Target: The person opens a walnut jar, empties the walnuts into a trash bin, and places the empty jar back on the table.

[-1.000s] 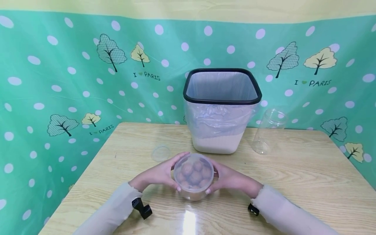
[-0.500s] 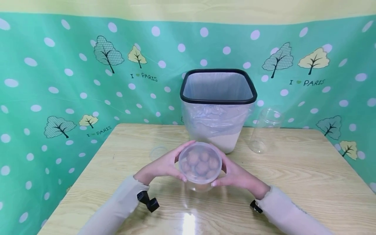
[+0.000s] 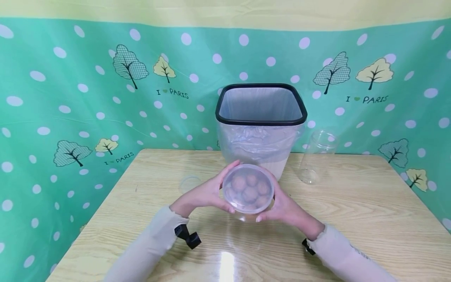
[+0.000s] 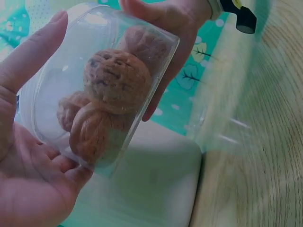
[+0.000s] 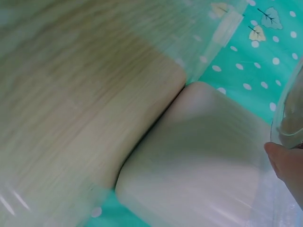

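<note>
A clear plastic jar with a translucent round lid is held off the table, just in front of a lined trash can. Several walnuts show through its wall in the left wrist view. My left hand grips the jar from the left side, thumb at the front. From the other side my right hand grips it too. The jar leans in the left wrist view. Only part of the right hand shows there, and a small part of it at the right wrist view's edge.
The trash can has a black rim and a plastic liner, and stands at the back of the wooden table. Right of it stands a tall clear jar. A flat clear disc lies left of my hands. A green patterned curtain hangs behind.
Both hands have raised the jar off the table and moved it right and away from me, closer to the trash can. The grip looks the same.
</note>
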`<state>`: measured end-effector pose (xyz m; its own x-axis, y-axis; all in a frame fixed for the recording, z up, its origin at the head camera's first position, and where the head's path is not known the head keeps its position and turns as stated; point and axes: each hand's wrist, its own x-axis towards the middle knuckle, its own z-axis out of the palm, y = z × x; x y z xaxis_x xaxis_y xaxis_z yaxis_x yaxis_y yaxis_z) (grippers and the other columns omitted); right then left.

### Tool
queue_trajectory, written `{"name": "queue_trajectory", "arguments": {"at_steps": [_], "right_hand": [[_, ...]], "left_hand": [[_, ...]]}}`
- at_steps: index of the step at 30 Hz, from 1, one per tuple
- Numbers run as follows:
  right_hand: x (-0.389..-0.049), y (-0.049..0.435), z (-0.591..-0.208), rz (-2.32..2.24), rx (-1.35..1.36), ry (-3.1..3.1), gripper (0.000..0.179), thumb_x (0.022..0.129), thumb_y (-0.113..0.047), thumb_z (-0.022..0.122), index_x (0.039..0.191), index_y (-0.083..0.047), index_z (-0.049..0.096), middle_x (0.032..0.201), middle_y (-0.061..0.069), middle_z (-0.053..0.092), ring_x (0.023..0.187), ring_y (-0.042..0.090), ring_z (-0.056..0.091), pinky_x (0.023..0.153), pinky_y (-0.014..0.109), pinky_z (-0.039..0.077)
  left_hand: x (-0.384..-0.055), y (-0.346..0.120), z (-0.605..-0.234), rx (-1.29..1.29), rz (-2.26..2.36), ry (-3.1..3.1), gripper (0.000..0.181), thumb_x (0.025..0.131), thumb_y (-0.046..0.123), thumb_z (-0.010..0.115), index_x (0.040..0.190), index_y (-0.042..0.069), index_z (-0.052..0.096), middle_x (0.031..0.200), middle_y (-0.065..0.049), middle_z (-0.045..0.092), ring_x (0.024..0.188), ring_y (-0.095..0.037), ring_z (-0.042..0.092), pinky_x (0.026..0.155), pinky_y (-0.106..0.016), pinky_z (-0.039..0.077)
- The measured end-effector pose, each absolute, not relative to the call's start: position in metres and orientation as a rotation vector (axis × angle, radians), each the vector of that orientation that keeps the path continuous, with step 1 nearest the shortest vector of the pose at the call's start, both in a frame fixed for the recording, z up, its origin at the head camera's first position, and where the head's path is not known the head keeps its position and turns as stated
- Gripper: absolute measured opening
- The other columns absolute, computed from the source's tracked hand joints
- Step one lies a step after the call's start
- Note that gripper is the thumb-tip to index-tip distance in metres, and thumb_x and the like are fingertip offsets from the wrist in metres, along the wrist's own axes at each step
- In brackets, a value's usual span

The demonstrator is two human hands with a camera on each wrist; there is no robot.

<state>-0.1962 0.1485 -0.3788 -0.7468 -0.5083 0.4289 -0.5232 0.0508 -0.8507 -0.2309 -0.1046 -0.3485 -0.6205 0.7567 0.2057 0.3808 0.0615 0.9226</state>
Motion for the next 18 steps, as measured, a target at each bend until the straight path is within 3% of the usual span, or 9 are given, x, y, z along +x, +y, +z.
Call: {"name": "queue_trajectory", "arguments": {"at_steps": [4, 8, 12, 15, 18], "right_hand": [[-0.196, 0.151, -0.377, 1.821, 1.047, -2.325, 0.122, 0.054, -0.013, 0.091, 0.15, -0.015, 0.017, 0.148, 0.011, 0.031, 0.131, 0.02, 0.036, 0.106, 0.023, 0.03], [-0.196, 0.154, -0.376, 1.783, 1.001, -2.344, 0.117, 0.053, -0.007, 0.091, 0.149, -0.015, 0.023, 0.145, 0.011, 0.037, 0.127, 0.018, 0.04, 0.104, 0.022, 0.031], [-0.196, 0.157, -0.378, 1.769, 1.009, -2.315, 0.119, 0.052, -0.004, 0.09, 0.149, -0.015, 0.022, 0.145, 0.011, 0.036, 0.127, 0.017, 0.04, 0.103, 0.023, 0.033], [-0.196, 0.16, -0.379, 1.764, 1.035, -2.29, 0.122, 0.051, -0.001, 0.09, 0.15, -0.015, 0.02, 0.147, 0.01, 0.034, 0.129, 0.016, 0.038, 0.103, 0.022, 0.033], [-0.196, 0.161, -0.379, 1.778, 1.069, -2.253, 0.123, 0.05, 0.002, 0.089, 0.15, -0.014, 0.019, 0.148, 0.009, 0.033, 0.13, 0.018, 0.038, 0.104, 0.024, 0.033]], "left_hand": [[-0.232, -0.1, -0.35, 1.158, 1.582, 2.025, 0.132, 0.056, 0.056, 0.083, 0.152, 0.01, 0.004, 0.152, -0.012, 0.025, 0.135, -0.028, 0.03, 0.111, -0.047, 0.021], [-0.232, -0.095, -0.348, 1.149, 1.604, 2.035, 0.129, 0.055, 0.055, 0.084, 0.151, 0.01, 0.01, 0.149, -0.013, 0.029, 0.132, -0.027, 0.033, 0.11, -0.047, 0.023], [-0.229, -0.088, -0.346, 1.11, 1.624, 2.035, 0.119, 0.058, 0.023, 0.091, 0.15, 0.014, 0.014, 0.146, -0.009, 0.034, 0.13, -0.024, 0.036, 0.11, -0.044, 0.024], [-0.226, -0.084, -0.344, 1.079, 1.642, 2.036, 0.118, 0.056, -0.002, 0.086, 0.15, 0.016, 0.016, 0.145, -0.008, 0.035, 0.13, -0.023, 0.037, 0.11, -0.043, 0.024], [-0.223, -0.08, -0.344, 1.068, 1.674, 2.03, 0.118, 0.056, -0.009, 0.084, 0.149, 0.015, 0.016, 0.145, -0.01, 0.035, 0.129, -0.024, 0.037, 0.11, -0.043, 0.024]]}}
